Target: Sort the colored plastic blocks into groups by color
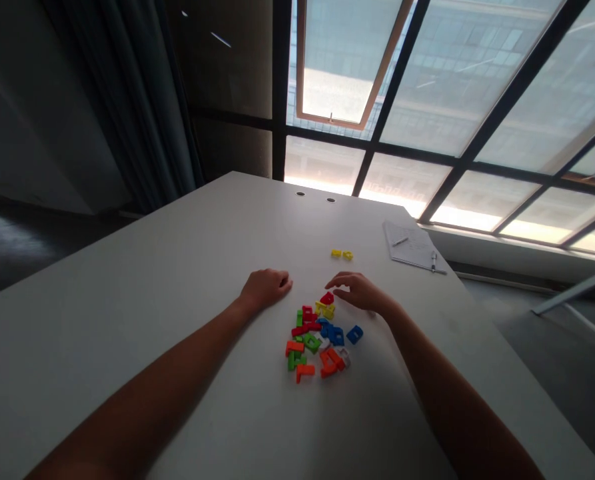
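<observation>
Head view: left hand (266,291) rests palm down on the table (127,280), fingers curled under, loosely closed, nothing visible in it. Right hand (360,292) is half open and palm down, fingers arched, with nothing visibly held. Its fingertips (333,280) are just beside a red block (327,298), on the far side of the pile; can't tell if they touch it.

Plastic blocks (317,340) lie in a loose pile between the hands and a bit toward the person, closer to the right hand. The pile's long axis runs near-far, roughly straight out from the person. The left hand sits off its far left corner, near a red block (308,314) and a green block (300,318). A yellow block (324,310) is just under the right hand. A blue block (354,334) sits slightly apart on the right side of the pile. An orange L block (305,372) marks the near end, with a white block (344,357) close by.

Farther out beyond the right hand, two small yellow blocks (342,254) lie apart from the pile. Past those, to the right, is a paper sheet (410,245) with a pen (433,261) on it.
</observation>
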Tool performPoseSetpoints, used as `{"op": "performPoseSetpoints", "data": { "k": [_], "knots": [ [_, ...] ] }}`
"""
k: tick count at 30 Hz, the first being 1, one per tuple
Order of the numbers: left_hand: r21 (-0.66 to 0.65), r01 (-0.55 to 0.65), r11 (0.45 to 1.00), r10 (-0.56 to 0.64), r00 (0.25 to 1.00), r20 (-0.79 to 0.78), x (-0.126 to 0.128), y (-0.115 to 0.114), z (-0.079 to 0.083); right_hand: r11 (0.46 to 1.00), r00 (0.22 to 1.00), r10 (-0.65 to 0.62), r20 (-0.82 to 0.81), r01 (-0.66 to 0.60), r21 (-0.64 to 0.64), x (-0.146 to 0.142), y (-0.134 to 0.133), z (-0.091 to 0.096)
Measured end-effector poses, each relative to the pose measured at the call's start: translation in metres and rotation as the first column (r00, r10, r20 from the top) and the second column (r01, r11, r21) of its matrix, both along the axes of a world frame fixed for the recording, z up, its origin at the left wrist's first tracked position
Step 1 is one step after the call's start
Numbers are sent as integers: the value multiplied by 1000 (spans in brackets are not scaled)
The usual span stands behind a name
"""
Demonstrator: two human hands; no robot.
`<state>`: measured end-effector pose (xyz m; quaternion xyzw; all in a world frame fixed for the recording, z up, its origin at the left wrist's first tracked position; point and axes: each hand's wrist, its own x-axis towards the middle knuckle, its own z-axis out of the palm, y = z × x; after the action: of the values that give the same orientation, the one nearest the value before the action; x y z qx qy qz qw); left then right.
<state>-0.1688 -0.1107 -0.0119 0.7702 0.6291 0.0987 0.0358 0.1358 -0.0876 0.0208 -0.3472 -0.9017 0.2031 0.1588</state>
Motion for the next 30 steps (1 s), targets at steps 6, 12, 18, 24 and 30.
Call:
{"op": "performPoseSetpoints", "data": {
  "k": [6, 12, 18, 24, 30],
  "knots": [
    [9, 8, 1000, -8, 1000, -25, -1, 1, -2, 999, 999, 40, -8, -40, -19, -5, -4, -8],
    [20, 12, 1000, -11, 999, -31, -1, 1, -2, 976, 978, -113, 176, 76, 206, -17, -7, -25],
    [14, 12, 1000, -12, 999, -32, -1, -1, -1, 949, 983, -180, 35, 164, 268, -20, -7, -25],
    [17, 20, 1000, -20, 999, -33, -1, 0, -2, 957, 985, -170, 24, 159, 244, -21, -6, -27],
    [28, 10, 1000, -9, 999, -35, -1, 0, -3, 927, 969, -242, 57, 213, 308, -24, -7, -29]
  ]
}}
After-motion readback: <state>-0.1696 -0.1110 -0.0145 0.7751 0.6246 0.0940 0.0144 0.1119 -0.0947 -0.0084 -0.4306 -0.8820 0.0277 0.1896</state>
